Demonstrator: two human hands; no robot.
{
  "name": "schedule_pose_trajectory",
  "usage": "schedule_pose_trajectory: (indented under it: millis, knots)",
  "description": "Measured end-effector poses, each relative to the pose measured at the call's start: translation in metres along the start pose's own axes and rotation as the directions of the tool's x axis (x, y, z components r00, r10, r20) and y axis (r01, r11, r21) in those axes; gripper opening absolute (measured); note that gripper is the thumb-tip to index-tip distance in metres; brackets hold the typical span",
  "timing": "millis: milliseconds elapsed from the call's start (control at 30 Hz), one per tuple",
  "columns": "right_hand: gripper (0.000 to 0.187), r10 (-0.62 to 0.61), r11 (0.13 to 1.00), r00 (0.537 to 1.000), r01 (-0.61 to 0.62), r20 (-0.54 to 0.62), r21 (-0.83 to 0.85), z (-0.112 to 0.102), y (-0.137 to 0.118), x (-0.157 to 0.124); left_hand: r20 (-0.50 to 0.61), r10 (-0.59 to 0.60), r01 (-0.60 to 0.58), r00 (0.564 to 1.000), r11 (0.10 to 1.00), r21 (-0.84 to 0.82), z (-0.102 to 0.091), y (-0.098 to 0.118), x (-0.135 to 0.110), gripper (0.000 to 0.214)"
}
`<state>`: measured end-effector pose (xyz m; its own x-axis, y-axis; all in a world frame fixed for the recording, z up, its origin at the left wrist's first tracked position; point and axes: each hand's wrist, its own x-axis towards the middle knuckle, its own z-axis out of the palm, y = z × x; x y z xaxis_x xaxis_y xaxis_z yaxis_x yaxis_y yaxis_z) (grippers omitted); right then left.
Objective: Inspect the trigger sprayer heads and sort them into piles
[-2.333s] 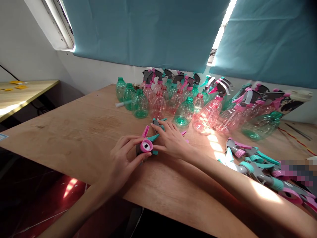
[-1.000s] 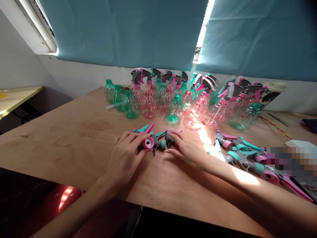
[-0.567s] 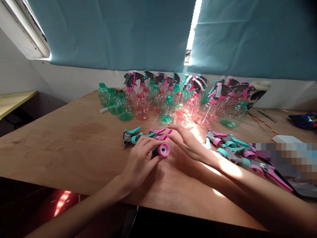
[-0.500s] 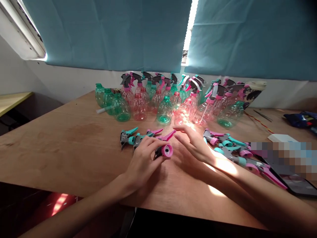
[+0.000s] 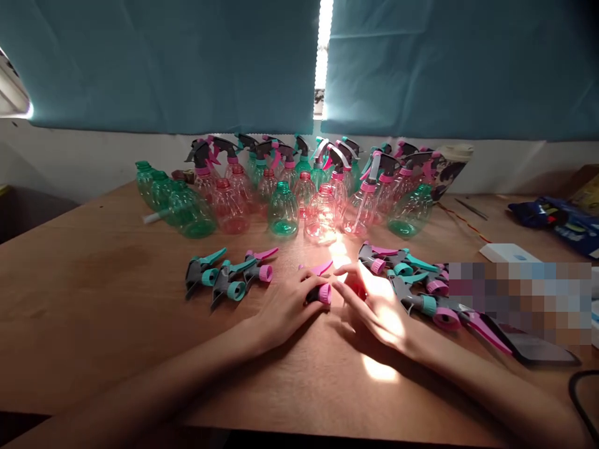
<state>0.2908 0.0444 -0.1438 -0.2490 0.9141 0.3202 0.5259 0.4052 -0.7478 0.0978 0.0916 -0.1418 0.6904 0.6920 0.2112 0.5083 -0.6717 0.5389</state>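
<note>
The left hand (image 5: 285,310) clamps a trigger spray head (image 5: 319,294) with a pink collar against the plywood table (image 5: 79,312). The right hand (image 5: 377,310) rests open just beside it, apart from the left. Loose spray heads (image 5: 229,275) lie to both sides of the held head; plastic spray bottles (image 5: 283,212) stand beyond it.

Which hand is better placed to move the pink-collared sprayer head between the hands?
Left, probably: the left hand has its fingers curled over the trigger sprayer head, while the right hand lies open beside it, fingertips only near its pink collar.
</note>
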Motion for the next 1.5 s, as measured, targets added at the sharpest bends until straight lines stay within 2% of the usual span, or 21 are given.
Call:
schedule_pose_trajectory:
  millis: [33, 67, 167, 300, 533, 800, 933, 1133, 1300, 1500]
  knots:
    - [0.033, 0.012, 1.000, 0.996, -0.013, 0.084, 0.009, 0.001, -0.002, -0.005, -0.006, -0.008, 0.008, 1.000, 1.000, -0.029, -0.001, -0.001, 0.000, 0.024]
    - [0.035, 0.049, 0.999, 0.992, -0.049, 0.116, 0.001, 0.002, -0.003, -0.009, -0.009, -0.016, 0.015, 1.000, 0.998, -0.059, -0.003, -0.003, 0.000, 0.025]
    - [0.034, 0.124, 0.992, 0.985, -0.120, 0.121, -0.042, 0.006, -0.004, -0.015, -0.023, -0.052, 0.048, 0.998, 0.991, -0.121, -0.005, -0.006, -0.001, 0.024]
    - [0.033, 0.170, 0.985, 0.976, -0.171, 0.134, -0.011, 0.008, -0.003, -0.013, -0.077, -0.095, 0.082, 0.992, 0.984, -0.155, -0.002, -0.010, -0.002, 0.024]
    - [0.046, 0.208, 0.974, 0.951, -0.222, 0.227, 0.037, 0.004, -0.005, -0.011, -0.056, -0.123, 0.110, 0.991, 0.974, -0.198, 0.001, -0.011, -0.002, 0.027]
    - [0.051, 0.170, 0.985, 0.965, -0.174, 0.202, 0.003, 0.008, -0.005, -0.015, -0.057, -0.144, 0.128, 0.988, 0.967, -0.222, 0.002, -0.008, -0.006, 0.025]
    - [0.057, 0.165, 0.984, 0.953, -0.176, 0.255, 0.020, 0.011, -0.003, -0.018, -0.049, -0.155, 0.137, 0.987, 0.957, -0.257, 0.000, -0.004, -0.008, 0.023]
    - [0.046, 0.220, 0.950, 0.949, -0.261, 0.227, 0.169, 0.011, -0.007, -0.016, -0.006, -0.131, 0.123, 0.991, 0.945, -0.304, 0.000, -0.003, -0.008, 0.019]
    - [0.046, 0.287, 0.915, 0.927, -0.340, 0.242, 0.215, 0.011, -0.009, -0.016, 0.029, -0.121, 0.124, 0.992, 0.945, -0.301, 0.001, -0.003, -0.008, 0.023]
    - [0.044, 0.270, 0.921, 0.928, -0.327, 0.257, 0.211, 0.011, -0.004, -0.016, 0.063, -0.119, 0.133, 0.991, 0.936, -0.326, -0.002, -0.001, -0.007, 0.023]
